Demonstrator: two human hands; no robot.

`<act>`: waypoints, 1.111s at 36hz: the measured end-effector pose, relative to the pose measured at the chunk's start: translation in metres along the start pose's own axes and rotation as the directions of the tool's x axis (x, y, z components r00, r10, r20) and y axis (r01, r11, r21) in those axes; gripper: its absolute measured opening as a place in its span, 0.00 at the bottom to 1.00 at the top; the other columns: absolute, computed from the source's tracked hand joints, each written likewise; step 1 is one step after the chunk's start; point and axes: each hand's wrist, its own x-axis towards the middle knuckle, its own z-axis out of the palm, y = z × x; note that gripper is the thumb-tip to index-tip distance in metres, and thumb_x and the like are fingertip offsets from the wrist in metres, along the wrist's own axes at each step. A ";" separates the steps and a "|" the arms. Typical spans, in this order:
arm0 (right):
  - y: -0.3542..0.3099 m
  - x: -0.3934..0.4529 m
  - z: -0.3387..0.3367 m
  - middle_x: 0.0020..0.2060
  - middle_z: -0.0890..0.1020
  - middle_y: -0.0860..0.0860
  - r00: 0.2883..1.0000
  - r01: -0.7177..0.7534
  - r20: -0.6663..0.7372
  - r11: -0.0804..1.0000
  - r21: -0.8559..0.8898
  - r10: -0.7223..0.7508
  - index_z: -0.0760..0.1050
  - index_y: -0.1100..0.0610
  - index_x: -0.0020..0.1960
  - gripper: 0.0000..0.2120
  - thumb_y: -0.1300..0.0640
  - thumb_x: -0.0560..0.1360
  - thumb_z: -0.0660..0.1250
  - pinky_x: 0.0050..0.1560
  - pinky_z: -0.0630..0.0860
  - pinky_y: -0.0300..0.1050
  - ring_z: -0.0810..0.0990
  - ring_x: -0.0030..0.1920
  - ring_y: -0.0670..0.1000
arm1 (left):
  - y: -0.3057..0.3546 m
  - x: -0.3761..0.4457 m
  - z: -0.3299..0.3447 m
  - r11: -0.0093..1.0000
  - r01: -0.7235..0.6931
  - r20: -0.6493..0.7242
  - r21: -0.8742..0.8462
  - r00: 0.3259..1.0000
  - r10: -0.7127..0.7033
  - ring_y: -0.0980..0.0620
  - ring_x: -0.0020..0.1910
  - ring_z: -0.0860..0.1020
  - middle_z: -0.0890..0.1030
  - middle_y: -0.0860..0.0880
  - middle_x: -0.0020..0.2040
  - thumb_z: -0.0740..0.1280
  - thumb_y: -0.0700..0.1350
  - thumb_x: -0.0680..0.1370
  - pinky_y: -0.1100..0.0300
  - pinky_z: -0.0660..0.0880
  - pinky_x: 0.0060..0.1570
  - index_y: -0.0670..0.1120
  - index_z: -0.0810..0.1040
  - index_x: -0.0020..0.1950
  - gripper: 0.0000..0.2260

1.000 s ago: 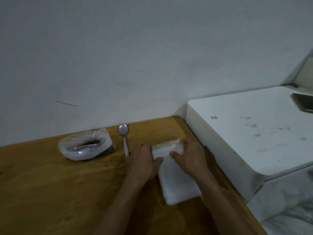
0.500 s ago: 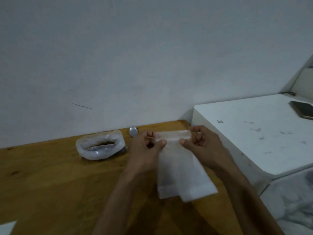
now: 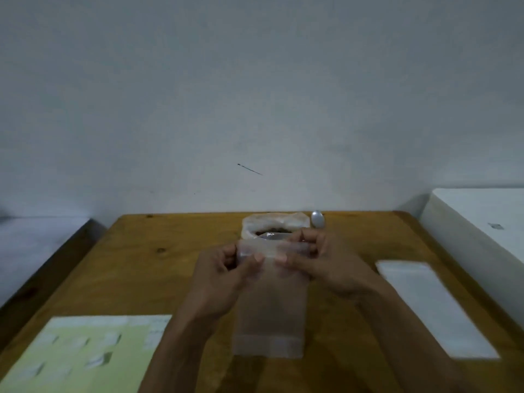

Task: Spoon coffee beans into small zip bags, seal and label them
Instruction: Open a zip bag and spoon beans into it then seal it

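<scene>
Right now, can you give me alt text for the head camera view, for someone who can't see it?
Two hands, left hand and right hand, hold an empty clear zip bag by its top edge above a wooden table. Behind it sit an open bag of coffee beans and a spoon; a stack of bags lies right, a label sheet left.

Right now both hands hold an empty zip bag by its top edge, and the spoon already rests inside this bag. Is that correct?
Not quite. Both the left hand and the right hand do hold the empty zip bag by its top edge, but the spoon is not inside it. The head view shows it lying on the table near the wall, beside the open bag of coffee beans.
</scene>
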 end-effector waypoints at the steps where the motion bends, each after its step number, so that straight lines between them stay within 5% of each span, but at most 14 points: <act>1: 0.000 0.003 0.003 0.44 0.87 0.55 1.000 0.012 0.025 0.999 -0.034 -0.011 0.82 0.60 0.53 0.11 0.62 0.72 0.76 0.40 0.80 0.40 0.87 0.44 0.51 | 0.000 0.000 -0.005 1.000 0.010 -0.001 0.011 1.000 -0.010 0.46 0.42 0.85 0.86 0.43 0.43 0.71 0.38 0.77 0.53 0.80 0.41 0.43 0.86 0.49 0.04; 5: 0.000 0.012 0.013 0.41 0.87 0.48 0.997 0.071 0.018 0.992 -0.100 -0.069 0.84 0.54 0.47 0.04 0.61 0.73 0.76 0.41 0.79 0.38 0.85 0.43 0.45 | 0.002 0.001 -0.011 0.995 -0.007 -0.090 0.099 0.996 0.016 0.44 0.45 0.84 0.86 0.45 0.43 0.73 0.43 0.75 0.50 0.80 0.44 0.45 0.84 0.48 0.04; 9: 0.005 0.014 0.024 0.43 0.87 0.52 0.987 0.100 -0.117 0.993 -0.061 -0.107 0.82 0.50 0.45 0.04 0.57 0.73 0.76 0.46 0.84 0.56 0.87 0.46 0.52 | 0.008 0.000 -0.001 0.851 -0.037 -0.397 0.524 0.873 0.283 0.58 0.43 0.75 0.77 0.55 0.44 0.76 0.57 0.69 0.60 0.74 0.38 0.53 0.73 0.51 0.19; 15: 0.005 0.006 0.032 0.51 0.85 0.50 0.997 0.063 0.026 0.993 0.103 -0.066 0.78 0.50 0.57 0.13 0.63 0.76 0.71 0.49 0.84 0.52 0.84 0.55 0.50 | 0.016 -0.002 0.029 0.959 -0.024 -0.336 0.284 0.934 0.123 0.52 0.37 0.81 0.82 0.50 0.35 0.69 0.67 0.69 0.52 0.79 0.38 0.48 0.79 0.39 0.21; 22: 0.003 -0.002 0.018 0.52 0.86 0.50 0.990 -0.099 0.127 0.925 0.366 0.055 0.83 0.53 0.57 0.09 0.57 0.80 0.66 0.47 0.82 0.49 0.85 0.53 0.50 | 0.018 0.004 0.038 0.970 0.016 -0.324 0.243 0.944 0.066 0.50 0.37 0.81 0.81 0.49 0.33 0.71 0.56 0.73 0.50 0.78 0.38 0.45 0.81 0.36 0.15; 26: 0.010 0.000 0.012 0.49 0.87 0.51 0.995 -0.094 0.064 0.947 0.307 0.078 0.83 0.54 0.56 0.09 0.58 0.80 0.66 0.43 0.81 0.42 0.85 0.51 0.50 | 0.017 0.004 0.043 0.955 0.035 -0.283 0.293 0.958 0.052 0.53 0.37 0.82 0.82 0.50 0.33 0.70 0.47 0.77 0.53 0.79 0.37 0.47 0.82 0.35 0.11; 29: 0.017 0.001 0.012 0.44 0.87 0.48 0.997 -0.059 -0.037 0.985 0.162 0.066 0.84 0.53 0.52 0.08 0.60 0.80 0.66 0.39 0.79 0.37 0.85 0.48 0.46 | 0.015 0.003 0.046 0.919 0.018 -0.263 0.394 0.960 0.094 0.61 0.29 0.76 0.79 0.52 0.29 0.69 0.44 0.77 0.61 0.70 0.30 0.47 0.80 0.34 0.12; 35: 0.024 0.002 0.010 0.42 0.85 0.43 0.974 -0.009 -0.227 0.994 -0.106 -0.015 0.83 0.49 0.47 0.06 0.59 0.78 0.70 0.39 0.81 0.36 0.84 0.46 0.41 | 0.017 -0.005 0.047 0.888 -0.015 -0.247 0.460 0.958 0.144 0.61 0.26 0.72 0.76 0.49 0.28 0.68 0.43 0.75 0.62 0.67 0.30 0.45 0.78 0.33 0.10; 40: 0.017 0.004 0.014 0.49 0.84 0.45 0.986 0.073 -0.139 0.986 -0.149 -0.094 0.77 0.48 0.54 0.11 0.59 0.75 0.73 0.48 0.83 0.42 0.84 0.49 0.43 | 0.021 -0.007 0.043 0.892 -0.033 -0.213 0.451 0.966 0.144 0.60 0.25 0.71 0.75 0.50 0.26 0.68 0.47 0.73 0.62 0.66 0.29 0.45 0.79 0.32 0.11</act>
